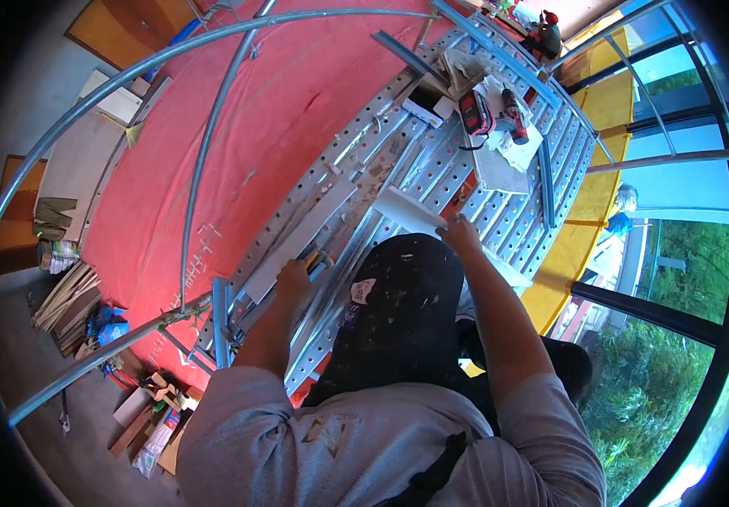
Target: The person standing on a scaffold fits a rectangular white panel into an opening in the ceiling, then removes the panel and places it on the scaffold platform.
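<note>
My right hand is closed on the edge of a long pale strip. The strip lies across the perforated metal platform, passes under my wrist and shows again beyond it. My left hand is closed round a small tool with yellow and dark parts; its kind is too small to tell. Beside that hand a long grey board lies along the platform. My bent knee, in dark paint-spotted trousers, sits between the two hands.
A red cordless drill and a red-and-black case lie on a pale board ahead. Scaffold tubes curve along the left above red sheeting. Windows stand at right. Far off, another person crouches.
</note>
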Tool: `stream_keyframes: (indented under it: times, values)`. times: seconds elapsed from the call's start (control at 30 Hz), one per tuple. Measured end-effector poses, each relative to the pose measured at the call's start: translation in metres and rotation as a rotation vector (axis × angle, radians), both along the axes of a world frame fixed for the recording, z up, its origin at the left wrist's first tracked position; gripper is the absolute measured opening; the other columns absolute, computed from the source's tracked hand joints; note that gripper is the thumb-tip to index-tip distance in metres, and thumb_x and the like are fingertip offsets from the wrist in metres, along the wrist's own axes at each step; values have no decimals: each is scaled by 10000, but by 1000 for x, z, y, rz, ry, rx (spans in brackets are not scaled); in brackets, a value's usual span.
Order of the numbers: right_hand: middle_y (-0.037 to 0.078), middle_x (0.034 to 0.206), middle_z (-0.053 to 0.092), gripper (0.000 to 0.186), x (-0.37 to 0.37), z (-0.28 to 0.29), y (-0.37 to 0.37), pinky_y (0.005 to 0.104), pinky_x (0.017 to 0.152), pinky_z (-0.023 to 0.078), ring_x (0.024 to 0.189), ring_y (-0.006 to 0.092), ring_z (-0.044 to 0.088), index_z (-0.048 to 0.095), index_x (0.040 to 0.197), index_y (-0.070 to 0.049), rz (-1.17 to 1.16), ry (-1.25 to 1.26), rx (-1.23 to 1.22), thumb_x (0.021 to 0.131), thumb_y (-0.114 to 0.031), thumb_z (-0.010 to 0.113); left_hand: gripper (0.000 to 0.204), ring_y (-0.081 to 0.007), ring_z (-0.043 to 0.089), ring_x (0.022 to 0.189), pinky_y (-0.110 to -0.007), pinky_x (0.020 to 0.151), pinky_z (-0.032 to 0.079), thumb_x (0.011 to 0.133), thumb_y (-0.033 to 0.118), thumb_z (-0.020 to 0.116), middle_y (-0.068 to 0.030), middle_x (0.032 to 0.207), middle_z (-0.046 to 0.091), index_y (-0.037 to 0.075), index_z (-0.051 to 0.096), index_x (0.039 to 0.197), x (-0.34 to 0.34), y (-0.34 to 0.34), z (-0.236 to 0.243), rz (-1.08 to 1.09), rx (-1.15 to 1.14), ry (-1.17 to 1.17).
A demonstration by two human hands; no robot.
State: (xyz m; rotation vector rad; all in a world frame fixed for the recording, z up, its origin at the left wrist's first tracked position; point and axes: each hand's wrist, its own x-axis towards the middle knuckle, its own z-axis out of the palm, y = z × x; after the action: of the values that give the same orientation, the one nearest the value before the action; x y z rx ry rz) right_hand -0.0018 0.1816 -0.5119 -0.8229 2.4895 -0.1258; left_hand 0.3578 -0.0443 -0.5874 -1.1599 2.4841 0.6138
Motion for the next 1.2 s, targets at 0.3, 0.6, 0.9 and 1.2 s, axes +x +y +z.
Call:
stream_keyframes:
  times: [0.3, 0.6, 0.9, 1.2]
  values:
    - [203, 1100, 710, 467, -4, 13, -29, 533, 902, 519, 1069, 403, 673, 580, 1229, -71, -1, 0, 59, 941, -433, 645, 299, -420, 619, 1052, -487, 942, 497, 923, 139, 553, -225, 1158, 606, 17, 632, 1184, -5, -19, -11, 162, 16, 454]
    - [202, 1091, 710, 439, -2, 13, -26, 526, 885, 527, 1045, 383, 686, 604, 1193, -73, -11, 31, 50, 932, -422, 655, 438, -351, 652, 1109, -419, 979, 490, 956, 261, 583, -245, 1188, 668, 13, 598, 1317, -72, -8, 12, 649, 573, 529]
    - [129, 1107, 727, 394, 3, 9, -31, 622, 972, 443, 1091, 346, 681, 613, 1234, -115, -51, 12, 55, 963, -402, 618, 465, -422, 629, 1142, -475, 984, 480, 1023, 343, 480, -279, 1216, 645, 3, 585, 1322, -150, 29, 37, 294, 406, 418]
    - [133, 1133, 715, 392, 11, 25, -42, 623, 989, 431, 1087, 350, 681, 602, 1242, -119, -67, -16, 75, 970, -401, 610, 431, -460, 629, 1088, -510, 943, 491, 1027, 299, 451, -300, 1175, 645, -6, 573, 1307, -148, 29, 45, 201, 222, 499]
